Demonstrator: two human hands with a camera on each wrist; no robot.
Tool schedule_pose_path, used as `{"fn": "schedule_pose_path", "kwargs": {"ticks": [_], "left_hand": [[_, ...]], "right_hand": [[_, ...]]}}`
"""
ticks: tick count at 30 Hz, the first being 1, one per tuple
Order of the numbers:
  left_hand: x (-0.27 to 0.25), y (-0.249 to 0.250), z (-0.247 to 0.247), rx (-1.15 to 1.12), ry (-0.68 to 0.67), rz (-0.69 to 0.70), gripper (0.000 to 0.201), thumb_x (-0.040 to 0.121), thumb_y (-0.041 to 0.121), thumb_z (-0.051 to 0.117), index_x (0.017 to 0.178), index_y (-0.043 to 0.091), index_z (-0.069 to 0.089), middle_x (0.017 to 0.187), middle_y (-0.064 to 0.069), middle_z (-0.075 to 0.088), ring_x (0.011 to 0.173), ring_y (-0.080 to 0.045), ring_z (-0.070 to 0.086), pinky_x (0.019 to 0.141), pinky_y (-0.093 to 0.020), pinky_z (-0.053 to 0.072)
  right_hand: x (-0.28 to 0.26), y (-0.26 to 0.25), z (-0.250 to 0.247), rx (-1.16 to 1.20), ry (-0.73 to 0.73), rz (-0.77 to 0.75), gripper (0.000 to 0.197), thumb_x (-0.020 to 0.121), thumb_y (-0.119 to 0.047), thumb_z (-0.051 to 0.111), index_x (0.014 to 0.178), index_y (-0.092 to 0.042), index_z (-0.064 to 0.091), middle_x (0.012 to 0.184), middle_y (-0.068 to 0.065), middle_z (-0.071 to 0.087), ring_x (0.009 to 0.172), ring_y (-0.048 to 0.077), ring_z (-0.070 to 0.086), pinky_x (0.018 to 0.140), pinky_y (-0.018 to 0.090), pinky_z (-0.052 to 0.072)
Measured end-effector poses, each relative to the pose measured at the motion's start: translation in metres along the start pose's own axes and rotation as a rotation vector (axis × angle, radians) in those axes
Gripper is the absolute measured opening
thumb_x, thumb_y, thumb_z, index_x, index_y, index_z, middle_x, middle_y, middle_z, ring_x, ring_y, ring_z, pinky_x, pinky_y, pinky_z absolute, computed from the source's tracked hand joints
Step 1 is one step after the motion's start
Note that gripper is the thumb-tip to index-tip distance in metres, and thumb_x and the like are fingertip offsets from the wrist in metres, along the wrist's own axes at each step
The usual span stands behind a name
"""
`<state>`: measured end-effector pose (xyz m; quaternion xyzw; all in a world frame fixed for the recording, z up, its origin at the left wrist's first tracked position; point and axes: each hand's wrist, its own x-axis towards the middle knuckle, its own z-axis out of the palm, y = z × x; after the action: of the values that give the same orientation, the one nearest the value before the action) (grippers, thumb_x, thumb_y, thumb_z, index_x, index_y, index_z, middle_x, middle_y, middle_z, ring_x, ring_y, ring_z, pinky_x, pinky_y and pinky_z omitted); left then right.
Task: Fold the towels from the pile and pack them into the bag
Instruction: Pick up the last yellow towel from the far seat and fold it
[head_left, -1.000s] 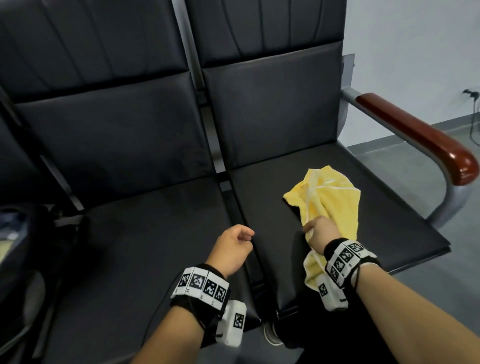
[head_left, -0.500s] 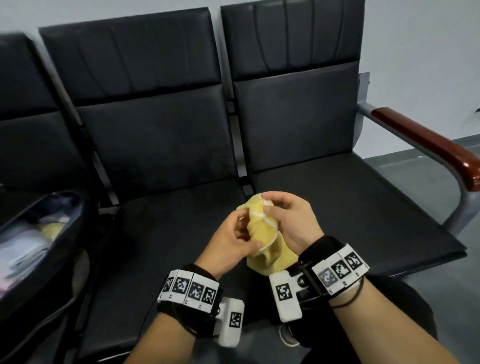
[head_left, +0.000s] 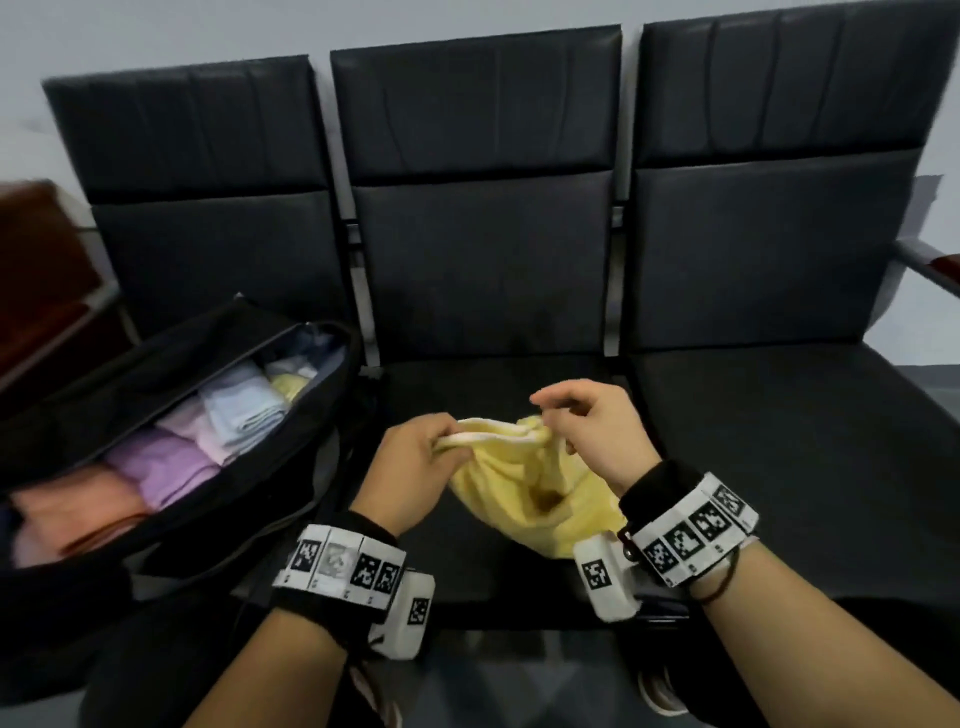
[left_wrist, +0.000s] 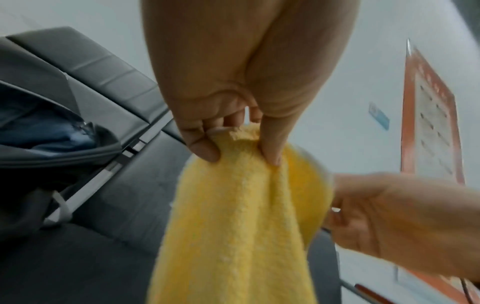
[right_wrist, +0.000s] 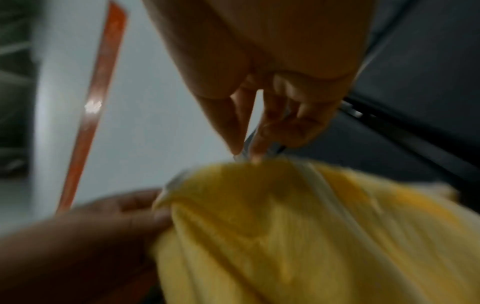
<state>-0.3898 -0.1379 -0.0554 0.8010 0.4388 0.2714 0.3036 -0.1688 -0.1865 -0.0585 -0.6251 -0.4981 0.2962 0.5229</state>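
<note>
Head view: I've lifted the yellow towel (head_left: 524, 493) off the seat (head_left: 779, 447); left hand (head_left: 415, 467) and right hand (head_left: 597, 441) fingers now pinch its hem, ready to fold.

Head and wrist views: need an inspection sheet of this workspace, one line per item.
Surface: black bench seats, bare where visible.
Job's things: yellow towel unfolded, held up at its top edge; black bag open on the left seat, folded towels inside.
Clutter: nothing seen.
Grippers: left hand and right hand each pinch the towel edge.
Cables: nothing seen.
Surroundings: pale wall; wood-topped armrest; orange-framed notice.
</note>
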Motion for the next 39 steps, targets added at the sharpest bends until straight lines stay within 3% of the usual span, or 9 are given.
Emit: {"fn": "schedule_pose_path", "kwargs": {"ticks": [4, 7, 10, 16, 21, 27, 29, 32, 39], "left_hand": [[0.001, 0.018, -0.022, -0.046, 0.010, 0.125, 0.007, 0.088, 0.015, 0.072, 0.082, 0.019, 0.070, 0.075, 0.006, 0.067, 0.075, -0.006, 0.062, 0.065, -0.019, 0.045], [0.004, 0.035, -0.029, -0.076, 0.008, 0.190, 0.004, 0.087, 0.014, 0.072, 0.083, 0.017, 0.071, 0.077, 0.005, 0.068, 0.077, -0.008, 0.064, 0.068, -0.023, 0.049], [0.009, 0.039, -0.040, -0.143, 0.034, 0.201, 0.006, 0.087, 0.017, 0.073, 0.083, 0.021, 0.072, 0.075, 0.003, 0.069, 0.071, -0.006, 0.062, 0.063, -0.017, 0.045], [0.019, 0.020, -0.046, -0.166, -0.128, 0.083, 0.010, 0.088, 0.017, 0.075, 0.082, 0.012, 0.070, 0.074, -0.003, 0.068, 0.067, -0.010, 0.061, 0.065, -0.030, 0.048], [0.017, -0.005, -0.040, -0.210, -0.176, 0.013, 0.018, 0.090, 0.025, 0.070, 0.096, 0.009, 0.074, 0.093, -0.011, 0.075, 0.088, -0.028, 0.072, 0.083, -0.050, 0.056], [0.013, -0.039, -0.024, -0.143, -0.222, -0.076, 0.010, 0.092, 0.018, 0.069, 0.089, 0.009, 0.073, 0.088, -0.013, 0.074, 0.083, -0.028, 0.071, 0.079, -0.046, 0.055], [0.012, -0.055, -0.024, -0.075, -0.192, -0.109, 0.016, 0.091, 0.018, 0.070, 0.082, 0.005, 0.069, 0.080, -0.017, 0.069, 0.071, -0.021, 0.065, 0.072, -0.044, 0.052], [0.010, -0.078, -0.029, -0.017, -0.123, -0.162, 0.018, 0.088, 0.020, 0.073, 0.073, 0.013, 0.066, 0.065, -0.002, 0.057, 0.060, -0.006, 0.052, 0.062, -0.033, 0.043], [0.009, -0.109, -0.064, 0.002, 0.263, -0.309, 0.022, 0.095, 0.021, 0.063, 0.074, 0.023, 0.067, 0.069, -0.002, 0.067, 0.067, -0.017, 0.060, 0.065, -0.034, 0.048]], "right_hand": [[-0.006, -0.027, 0.017, -0.235, -0.329, -0.237, 0.036, 0.078, -0.040, 0.072, 0.114, -0.037, 0.068, 0.104, -0.018, 0.067, 0.096, 0.003, 0.061, 0.083, 0.022, 0.050], [-0.002, -0.048, 0.025, -0.302, -0.433, -0.331, 0.023, 0.081, -0.040, 0.071, 0.102, -0.036, 0.066, 0.091, -0.020, 0.066, 0.085, 0.000, 0.062, 0.073, 0.021, 0.049], [0.006, -0.061, 0.017, -0.340, -0.391, -0.376, 0.005, 0.085, -0.031, 0.073, 0.082, -0.030, 0.068, 0.069, -0.017, 0.062, 0.065, 0.001, 0.056, 0.059, 0.021, 0.041], [0.026, -0.093, -0.009, -0.092, -0.188, -0.412, 0.018, 0.083, -0.001, 0.067, 0.081, -0.019, 0.073, 0.079, -0.007, 0.071, 0.075, 0.003, 0.063, 0.067, 0.020, 0.048], [0.033, -0.107, -0.028, 0.077, -0.018, -0.365, 0.016, 0.089, -0.006, 0.061, 0.083, -0.016, 0.072, 0.083, -0.006, 0.072, 0.079, 0.009, 0.064, 0.068, 0.025, 0.050], [0.036, -0.109, -0.043, 0.181, 0.139, -0.331, 0.016, 0.091, -0.012, 0.057, 0.086, -0.018, 0.071, 0.087, 0.004, 0.071, 0.082, 0.015, 0.064, 0.070, 0.031, 0.052], [0.037, -0.108, -0.049, 0.228, 0.183, -0.318, 0.018, 0.091, -0.011, 0.056, 0.086, -0.019, 0.070, 0.088, 0.004, 0.071, 0.085, 0.017, 0.065, 0.074, 0.035, 0.053], [0.041, -0.105, -0.058, 0.256, 0.265, -0.297, 0.018, 0.091, -0.012, 0.054, 0.085, -0.020, 0.069, 0.086, 0.001, 0.070, 0.083, 0.017, 0.065, 0.072, 0.034, 0.054], [0.055, -0.079, -0.070, 0.179, 0.438, -0.219, 0.013, 0.086, -0.019, 0.056, 0.080, -0.025, 0.066, 0.079, -0.013, 0.065, 0.075, 0.003, 0.060, 0.068, 0.023, 0.051]]}}
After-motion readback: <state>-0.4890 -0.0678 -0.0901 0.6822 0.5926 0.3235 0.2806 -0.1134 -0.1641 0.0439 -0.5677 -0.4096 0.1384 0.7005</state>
